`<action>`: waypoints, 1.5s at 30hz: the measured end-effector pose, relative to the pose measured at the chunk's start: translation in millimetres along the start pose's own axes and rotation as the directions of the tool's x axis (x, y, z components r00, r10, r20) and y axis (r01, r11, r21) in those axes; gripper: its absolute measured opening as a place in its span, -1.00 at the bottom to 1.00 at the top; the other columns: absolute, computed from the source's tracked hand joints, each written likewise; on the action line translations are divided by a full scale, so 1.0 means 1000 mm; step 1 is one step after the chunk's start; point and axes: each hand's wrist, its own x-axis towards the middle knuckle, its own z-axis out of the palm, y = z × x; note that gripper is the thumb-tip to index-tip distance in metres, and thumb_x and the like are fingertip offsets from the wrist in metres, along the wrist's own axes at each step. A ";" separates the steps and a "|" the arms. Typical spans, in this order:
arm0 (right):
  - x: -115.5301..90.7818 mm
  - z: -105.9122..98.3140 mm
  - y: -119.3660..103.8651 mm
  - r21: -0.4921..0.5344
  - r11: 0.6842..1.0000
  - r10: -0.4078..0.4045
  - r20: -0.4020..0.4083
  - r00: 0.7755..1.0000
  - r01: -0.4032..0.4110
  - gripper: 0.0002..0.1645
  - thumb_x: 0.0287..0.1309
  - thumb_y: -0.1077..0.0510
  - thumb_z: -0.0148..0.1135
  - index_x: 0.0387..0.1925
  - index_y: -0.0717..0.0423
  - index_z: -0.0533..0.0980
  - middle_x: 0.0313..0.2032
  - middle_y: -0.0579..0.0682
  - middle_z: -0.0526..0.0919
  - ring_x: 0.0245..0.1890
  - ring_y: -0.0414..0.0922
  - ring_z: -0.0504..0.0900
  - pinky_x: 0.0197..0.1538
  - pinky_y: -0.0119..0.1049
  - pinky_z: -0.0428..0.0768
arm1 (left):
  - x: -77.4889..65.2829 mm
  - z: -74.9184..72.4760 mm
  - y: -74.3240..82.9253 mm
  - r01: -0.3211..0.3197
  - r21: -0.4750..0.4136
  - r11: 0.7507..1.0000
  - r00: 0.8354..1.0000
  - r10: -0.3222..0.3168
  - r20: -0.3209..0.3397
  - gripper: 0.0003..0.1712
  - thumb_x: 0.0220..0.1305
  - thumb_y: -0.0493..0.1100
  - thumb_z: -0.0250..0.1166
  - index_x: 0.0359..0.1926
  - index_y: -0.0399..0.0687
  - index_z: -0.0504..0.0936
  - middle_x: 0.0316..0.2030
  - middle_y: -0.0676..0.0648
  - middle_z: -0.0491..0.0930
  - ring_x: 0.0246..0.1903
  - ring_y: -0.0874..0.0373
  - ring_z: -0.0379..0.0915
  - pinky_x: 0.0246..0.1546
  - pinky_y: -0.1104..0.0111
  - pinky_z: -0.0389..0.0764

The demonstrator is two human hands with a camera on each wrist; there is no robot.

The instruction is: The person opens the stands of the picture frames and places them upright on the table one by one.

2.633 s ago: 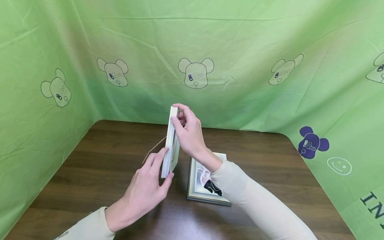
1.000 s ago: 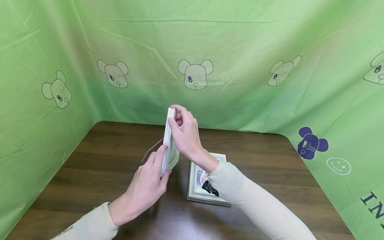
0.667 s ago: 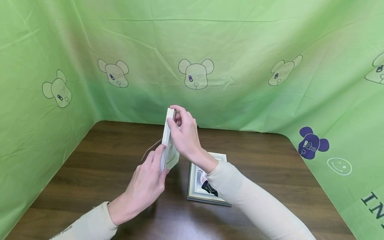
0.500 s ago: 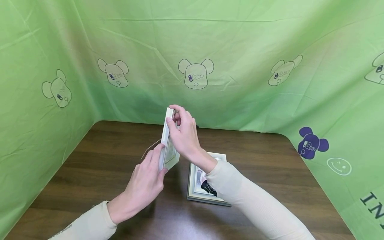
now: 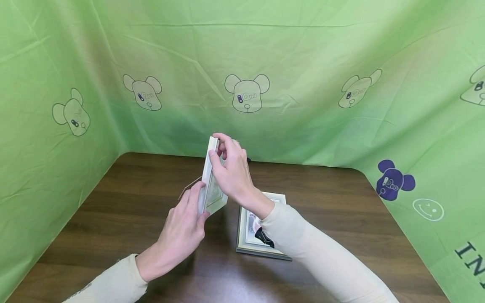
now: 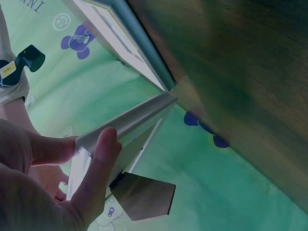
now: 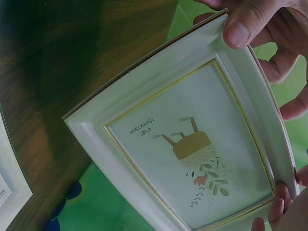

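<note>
A white picture frame [image 5: 206, 174] with a gold inner line stands steeply tilted above the table, held by both hands. My left hand [image 5: 183, 227] grips its near end, thumb and fingers on either side of the edge. My right hand [image 5: 233, 168] holds the far upper end, with the thumb against the edge. In the right wrist view the frame's [image 7: 144, 84] front carries a print of a plant pot on legs, marked 4"x6", upside down. A brown back stand [image 6: 147, 195] juts out behind it in the left wrist view.
A second picture frame [image 5: 261, 248] lies face up on the brown wooden table [image 5: 341, 235], partly covered by the right sleeve [image 5: 299, 235]. A black device [image 6: 31, 57] sits at the right wrist. Green printed cloth [image 5: 303, 50] hangs around the table.
The held frame has shifted slightly left and turned, so more of its front face shows in the head view. Both hands moved with it and kept hold. The second frame stayed in place.
</note>
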 end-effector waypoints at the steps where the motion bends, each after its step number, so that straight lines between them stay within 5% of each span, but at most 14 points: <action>1: 0.000 0.000 0.000 -0.001 1.000 0.003 0.003 1.000 -0.003 -0.56 0.22 0.15 0.12 0.14 0.05 0.42 -0.42 -0.15 0.43 -0.36 -0.09 0.39 -0.17 -0.25 0.26 | 0.000 0.000 0.000 0.004 -0.001 1.000 1.000 -0.004 0.002 -0.14 -0.03 -0.37 0.40 0.29 -0.05 0.22 -0.05 -0.08 0.45 -0.26 -0.02 0.55 -0.38 0.12 0.62; 45: 0.001 -0.003 -0.003 -0.063 0.993 -0.097 0.063 0.993 0.101 -0.45 0.21 0.14 0.11 0.25 0.05 0.32 -0.33 -0.15 0.46 -0.32 -0.12 0.39 -0.22 -0.26 0.25 | 0.000 0.005 -0.019 -0.008 -0.083 0.997 0.995 0.000 -0.097 -0.09 -0.08 -0.43 0.41 0.31 0.06 0.26 -0.13 -0.05 0.48 -0.24 0.02 0.54 -0.40 0.11 0.57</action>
